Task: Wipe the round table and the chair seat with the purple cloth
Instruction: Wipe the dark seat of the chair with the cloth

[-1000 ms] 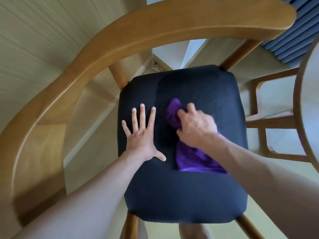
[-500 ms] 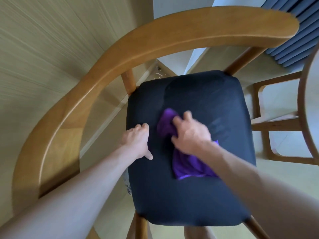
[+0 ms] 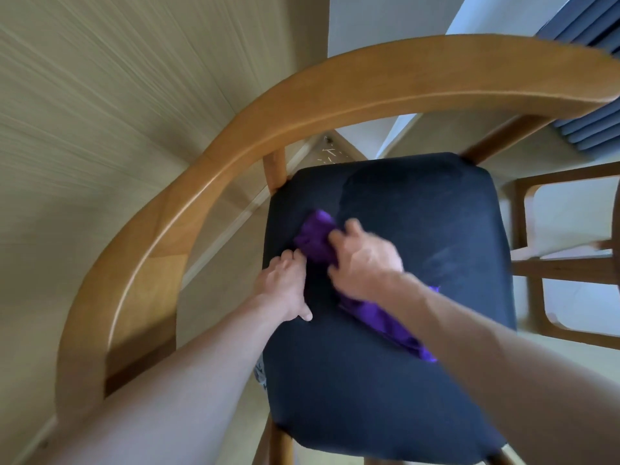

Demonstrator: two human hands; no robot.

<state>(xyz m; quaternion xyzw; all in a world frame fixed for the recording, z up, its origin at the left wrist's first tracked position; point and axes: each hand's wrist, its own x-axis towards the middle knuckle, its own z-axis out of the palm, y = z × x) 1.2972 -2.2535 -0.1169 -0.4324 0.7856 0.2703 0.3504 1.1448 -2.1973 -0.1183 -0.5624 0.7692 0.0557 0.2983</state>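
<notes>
The purple cloth lies bunched on the dark chair seat, trailing back under the right forearm. The right hand presses on it with curled fingers, apparently gripping it, though blur obscures this. The left hand rests on the seat's left side, fingers curled beside the cloth, holding nothing.

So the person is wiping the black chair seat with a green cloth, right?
Not quite. The cloth is purple, not green, as the head view shows. The rest is right: the right hand holds it against the black chair seat, and the left hand rests on the seat beside it.
</notes>
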